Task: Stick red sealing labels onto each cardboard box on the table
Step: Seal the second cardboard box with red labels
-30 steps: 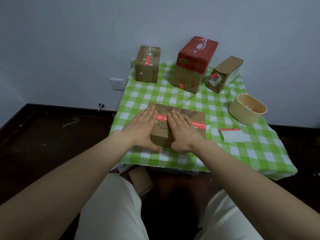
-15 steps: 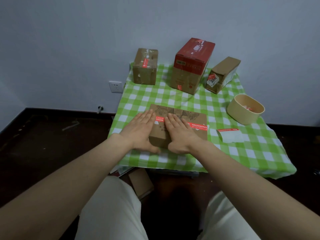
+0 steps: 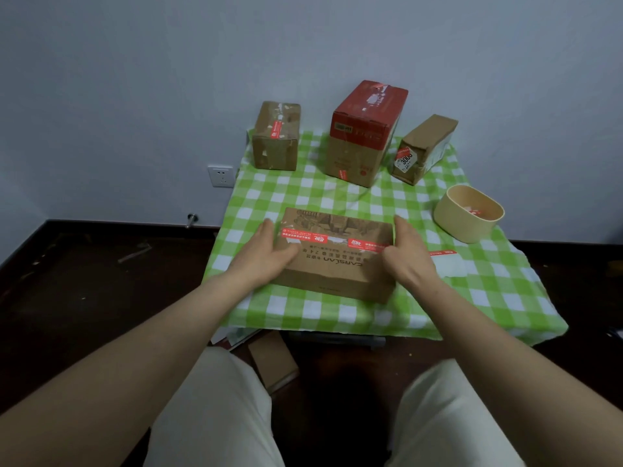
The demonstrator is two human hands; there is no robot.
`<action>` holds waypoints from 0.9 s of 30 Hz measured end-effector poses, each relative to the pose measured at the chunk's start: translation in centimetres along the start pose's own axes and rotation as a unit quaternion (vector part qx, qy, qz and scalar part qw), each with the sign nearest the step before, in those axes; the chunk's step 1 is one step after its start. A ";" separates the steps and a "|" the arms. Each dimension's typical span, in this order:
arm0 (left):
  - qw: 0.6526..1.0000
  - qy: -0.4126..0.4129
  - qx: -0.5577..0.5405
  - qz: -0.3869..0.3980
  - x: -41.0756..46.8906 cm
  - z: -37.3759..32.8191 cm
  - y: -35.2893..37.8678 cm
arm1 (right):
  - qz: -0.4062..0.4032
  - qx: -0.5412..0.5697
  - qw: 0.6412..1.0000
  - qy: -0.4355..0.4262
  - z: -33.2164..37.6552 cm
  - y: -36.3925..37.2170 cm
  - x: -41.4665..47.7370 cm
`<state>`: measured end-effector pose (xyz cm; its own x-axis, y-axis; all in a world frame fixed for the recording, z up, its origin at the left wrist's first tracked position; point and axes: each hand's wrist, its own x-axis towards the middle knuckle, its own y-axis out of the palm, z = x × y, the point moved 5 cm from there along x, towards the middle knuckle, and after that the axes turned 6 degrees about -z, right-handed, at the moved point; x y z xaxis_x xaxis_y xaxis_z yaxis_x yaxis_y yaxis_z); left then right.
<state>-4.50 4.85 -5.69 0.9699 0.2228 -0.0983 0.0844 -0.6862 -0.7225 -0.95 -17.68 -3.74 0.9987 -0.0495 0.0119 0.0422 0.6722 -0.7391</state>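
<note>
My left hand and right hand clasp the two short ends of the flat cardboard box, thumbs hooked over its top and fingers laid along its sides. The box lies on the green checked tablecloth. A red sealing label and a second red sealing label run in one line across the top of the flat cardboard box, and the outer end of the second meets my right thumb. Beyond the flat cardboard box, to the far left, stands a small brown box with a red strip folded over its top edge. Straight behind it rises a tall red-topped box, and to the far right a tilted brown box carries a sticker marked 3000. Right of the flat cardboard box sits a beige round tub with red-and-white scraps inside. Just beside the box, partly hidden by my right hand, lies a white backing sheet edged in red.
</note>
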 end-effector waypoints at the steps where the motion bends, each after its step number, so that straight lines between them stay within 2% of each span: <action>1: 0.998 -0.047 -0.034 -0.009 0.2 0.3 0.0 | 0.010 0.024 0.999 0.048 -0.9 0.0 0.3; 3: 0.995 -0.087 -0.055 -0.004 0.5 0.5 0.4 | 0.044 0.095 0.985 0.137 -2.2 0.5 0.5; 6: 0.992 -0.092 -0.091 -0.002 0.6 0.7 0.8 | 0.076 0.169 0.965 0.184 -2.9 1.6 0.5; 9: 0.976 -0.111 -0.185 -0.044 0.5 0.6 0.5 | 0.057 0.236 0.955 0.169 -2.4 1.6 0.6; 12: 0.923 -0.158 -0.348 -0.050 0.9 0.7 -0.5 | 0.049 0.322 0.931 0.161 -1.6 1.1 1.1; 15: 0.906 -0.166 -0.388 -0.040 1.5 0.4 -2.3 | 0.060 0.359 0.920 0.145 0.2 0.6 2.2; 21: 0.855 -0.247 -0.457 0.011 1.7 0.9 -4.5 | 0.051 0.409 0.902 0.124 2.5 1.4 4.4; 27: 0.781 -0.281 -0.556 -0.047 4.4 1.3 -7.1 | 0.055 0.458 0.876 0.140 5.3 2.8 6.7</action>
<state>-1.17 11.61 -1.90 0.7201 0.3620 -0.5920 0.5980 -0.7566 0.2647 5.98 -12.27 -2.16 0.9574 -0.0396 -0.2859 0.0787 0.9888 0.1266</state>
